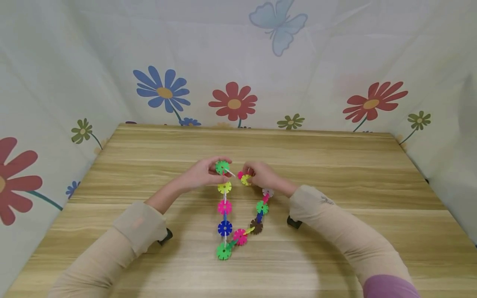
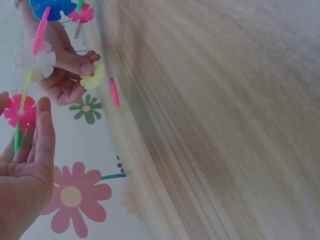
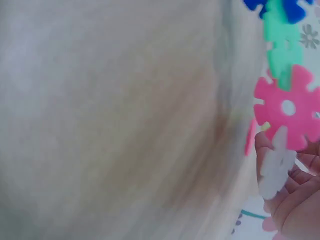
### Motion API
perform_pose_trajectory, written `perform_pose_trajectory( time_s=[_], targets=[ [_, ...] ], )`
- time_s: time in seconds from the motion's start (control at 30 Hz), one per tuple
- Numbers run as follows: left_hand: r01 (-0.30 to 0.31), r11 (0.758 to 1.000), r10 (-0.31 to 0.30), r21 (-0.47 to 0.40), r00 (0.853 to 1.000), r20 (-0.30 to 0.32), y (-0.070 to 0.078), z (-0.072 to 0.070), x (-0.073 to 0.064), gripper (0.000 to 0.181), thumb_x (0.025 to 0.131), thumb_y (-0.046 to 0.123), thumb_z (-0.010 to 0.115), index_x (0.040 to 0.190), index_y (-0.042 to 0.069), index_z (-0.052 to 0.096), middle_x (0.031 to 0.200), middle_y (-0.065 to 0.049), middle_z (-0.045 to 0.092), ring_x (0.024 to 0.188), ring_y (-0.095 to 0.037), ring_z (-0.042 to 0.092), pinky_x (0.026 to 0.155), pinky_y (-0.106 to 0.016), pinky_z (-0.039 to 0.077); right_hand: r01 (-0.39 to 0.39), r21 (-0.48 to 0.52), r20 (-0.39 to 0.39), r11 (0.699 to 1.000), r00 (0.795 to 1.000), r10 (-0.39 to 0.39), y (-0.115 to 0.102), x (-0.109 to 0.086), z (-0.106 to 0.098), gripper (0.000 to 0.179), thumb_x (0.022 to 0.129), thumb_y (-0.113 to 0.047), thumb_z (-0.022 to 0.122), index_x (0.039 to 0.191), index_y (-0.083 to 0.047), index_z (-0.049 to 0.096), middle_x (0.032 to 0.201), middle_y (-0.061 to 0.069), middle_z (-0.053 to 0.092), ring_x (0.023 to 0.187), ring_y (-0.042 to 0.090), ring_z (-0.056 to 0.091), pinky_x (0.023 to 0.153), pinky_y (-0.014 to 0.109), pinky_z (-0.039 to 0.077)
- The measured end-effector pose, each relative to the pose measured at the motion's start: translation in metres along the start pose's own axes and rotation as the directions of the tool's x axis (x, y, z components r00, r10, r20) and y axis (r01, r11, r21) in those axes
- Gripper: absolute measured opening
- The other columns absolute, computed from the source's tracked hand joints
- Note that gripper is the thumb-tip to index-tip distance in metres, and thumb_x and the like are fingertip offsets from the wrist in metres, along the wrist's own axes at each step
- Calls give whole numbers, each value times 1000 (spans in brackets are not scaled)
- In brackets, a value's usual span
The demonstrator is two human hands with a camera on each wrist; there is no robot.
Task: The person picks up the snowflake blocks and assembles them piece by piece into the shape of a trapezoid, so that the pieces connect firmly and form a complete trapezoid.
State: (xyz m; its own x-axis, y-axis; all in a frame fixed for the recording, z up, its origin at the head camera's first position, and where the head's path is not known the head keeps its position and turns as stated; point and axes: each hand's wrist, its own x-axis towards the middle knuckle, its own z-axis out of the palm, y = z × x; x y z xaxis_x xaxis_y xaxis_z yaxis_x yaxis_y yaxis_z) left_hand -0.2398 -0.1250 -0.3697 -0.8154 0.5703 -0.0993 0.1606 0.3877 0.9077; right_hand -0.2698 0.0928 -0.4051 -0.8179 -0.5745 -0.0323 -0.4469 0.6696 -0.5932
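A chain of slotted plastic snowflake discs hangs in a loop between my two hands in the head view. My left hand (image 1: 203, 171) holds its left end by a green disc (image 1: 222, 167), thumb below and fingers above. A white disc (image 1: 230, 172), seen edge-on, sticks out from that green one toward the right. My right hand (image 1: 263, 176) pinches a yellow disc (image 1: 246, 179) between thumb and fingers. Beside the yellow disc, on its left, is a small pink disc (image 1: 240, 175), which appears edge-on in the left wrist view (image 2: 114, 92). A narrow gap separates the white and pink discs.
The loop's lowest part, a green disc (image 1: 224, 251), appears over the wooden table (image 1: 335, 165). A brown disc (image 1: 256, 226) and a blue disc (image 1: 225, 228) belong to its two sides. Behind the table hangs a flower-printed cloth (image 1: 316, 82). Dark wrist straps show under both sleeves.
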Motion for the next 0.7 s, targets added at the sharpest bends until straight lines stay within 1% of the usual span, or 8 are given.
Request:
perform_pose_trajectory(
  time_s=[0.13,0.2,0.27,0.33,0.43,0.5,0.6,0.7],
  targets=[
    [-5,1000,6,15,1000,-28,2,0,0,50,80,15,64,125,12,42,95,-17,65,81,-18,63,70,-30,52,7,62,-64,998,998,-3,2,-3,-8,12,77,1,60,89,-3,60,79,9,59,71,16,53,60,22,44],
    [-3,1000,3,14,999,-37,4,1,0,49,81,14,63,126,13,42,98,-18,64,83,-18,63,72,-32,52,0,130,-81,992,997,11,1,-6,-12,12,79,1,59,90,-1,60,80,10,58,70,16,54,61,23,47],
    [-2,1000,3,14,999,-44,5,1,1,50,81,14,63,126,12,42,102,-19,63,86,-19,63,74,-32,52,-12,223,-91,975,995,33,-6,-11,-18,12,81,2,57,92,2,59,81,13,57,69,20,56,62,27,50],
    [1,1000,0,14,998,-55,6,2,2,50,82,13,62,127,13,41,104,-19,63,89,-19,62,76,-32,51,-17,319,-101,948,994,51,-10,-15,-22,12,82,3,55,94,5,58,83,15,55,69,22,58,63,34,52],
    [1,1000,0,19,997,-72,6,2,4,50,82,16,62,127,13,41,106,-18,62,91,-19,62,78,-30,51,-23,430,-103,902,992,74,-17,-20,-26,14,83,3,54,96,7,56,83,17,54,71,31,61,66,45,52],
    [6,1000,-4,14,997,-83,6,3,5,49,83,16,62,127,13,41,107,-17,62,91,-18,62,78,-29,51,-26,479,-97,877,992,83,-16,-21,-26,15,83,3,55,98,7,55,82,15,55,72,32,62,68,48,51],
    [14,1000,-13,6,995,-94,6,3,7,49,83,17,62,127,13,41,109,-17,61,89,-17,62,78,-29,51,-54,564,-62,824,992,107,-20,-24,-26,17,83,4,54,100,7,53,81,14,56,76,38,62,71,50,50],
    [19,1000,-17,12,994,-109,7,4,8,48,83,17,62,126,11,41,106,-16,62,85,-17,61,77,-35,51,-76,619,-33,781,992,122,-23,-27,-26,18,84,5,52,102,8,51,80,14,56,76,38,62,71,50,50]
  ],
)
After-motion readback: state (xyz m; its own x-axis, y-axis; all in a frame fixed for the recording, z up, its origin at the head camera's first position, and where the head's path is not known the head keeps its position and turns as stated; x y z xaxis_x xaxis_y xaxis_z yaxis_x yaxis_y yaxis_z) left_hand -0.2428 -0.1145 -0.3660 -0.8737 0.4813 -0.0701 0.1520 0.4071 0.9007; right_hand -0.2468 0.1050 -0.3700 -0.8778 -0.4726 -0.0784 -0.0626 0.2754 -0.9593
